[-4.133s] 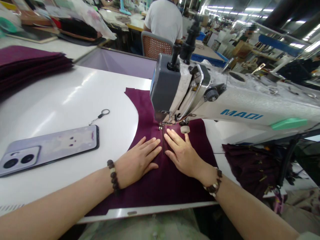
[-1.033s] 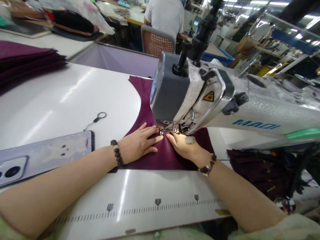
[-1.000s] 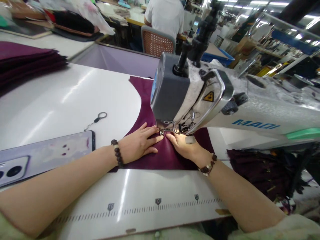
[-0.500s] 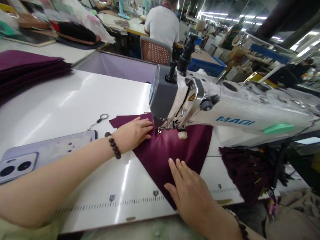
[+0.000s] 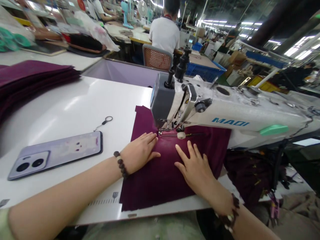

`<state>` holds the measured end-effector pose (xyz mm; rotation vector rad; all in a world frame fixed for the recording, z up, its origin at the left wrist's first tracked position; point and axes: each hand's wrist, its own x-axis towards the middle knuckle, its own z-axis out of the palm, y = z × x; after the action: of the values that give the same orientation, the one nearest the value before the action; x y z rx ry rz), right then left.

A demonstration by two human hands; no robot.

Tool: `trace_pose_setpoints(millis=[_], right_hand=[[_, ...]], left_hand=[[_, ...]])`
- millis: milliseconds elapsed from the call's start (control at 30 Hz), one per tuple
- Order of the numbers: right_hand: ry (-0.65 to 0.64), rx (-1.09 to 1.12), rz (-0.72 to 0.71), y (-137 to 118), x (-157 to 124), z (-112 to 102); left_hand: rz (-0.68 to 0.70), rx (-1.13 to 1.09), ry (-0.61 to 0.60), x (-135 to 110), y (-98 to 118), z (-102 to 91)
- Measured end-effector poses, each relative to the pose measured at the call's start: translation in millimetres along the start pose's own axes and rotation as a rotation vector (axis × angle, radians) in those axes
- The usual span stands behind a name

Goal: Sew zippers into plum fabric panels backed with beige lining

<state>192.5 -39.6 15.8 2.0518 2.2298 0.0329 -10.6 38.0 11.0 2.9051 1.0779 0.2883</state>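
Observation:
A maroon fabric piece (image 5: pixel 160 180) lies flat under the needle end of a white sewing machine (image 5: pixel 212 100). A zipper strip (image 5: pixel 193 134) shows on the cloth beside the presser foot (image 5: pixel 160 132). My left hand (image 5: pixel 140 151) rests on the cloth just left of the foot, fingers stretched out, palm down. To the right, my right hand (image 5: pixel 196 166) lies on the same cloth with fingers spread, below the small white roller (image 5: pixel 181 135). Neither hand grips anything. The fabric's far right part is hidden behind the machine arm.
A phone (image 5: pixel 62 151) with a ring strap (image 5: pixel 108 119) lies on the white table left of my forearm. Stacked maroon pieces (image 5: pixel 37 78) sit at the far left. Gathered dark maroon pieces (image 5: pixel 246 176) hang at right. A person in a white shirt (image 5: pixel 165 33) sits ahead.
The cloth has turned and spread out under the machine, and the zipper strip now shows. My left hand moved slightly nearer me; my right hand moved up toward the foot, its fingers spreading.

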Motion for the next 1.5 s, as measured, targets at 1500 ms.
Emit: trace_pose_setpoints(millis=[1500], right_hand=[[0.089, 0.336, -0.211, -22.3, 47.8, 6.8]], left_hand=[[-0.080, -0.069, -0.043, 13.1, -2.2, 16.5]])
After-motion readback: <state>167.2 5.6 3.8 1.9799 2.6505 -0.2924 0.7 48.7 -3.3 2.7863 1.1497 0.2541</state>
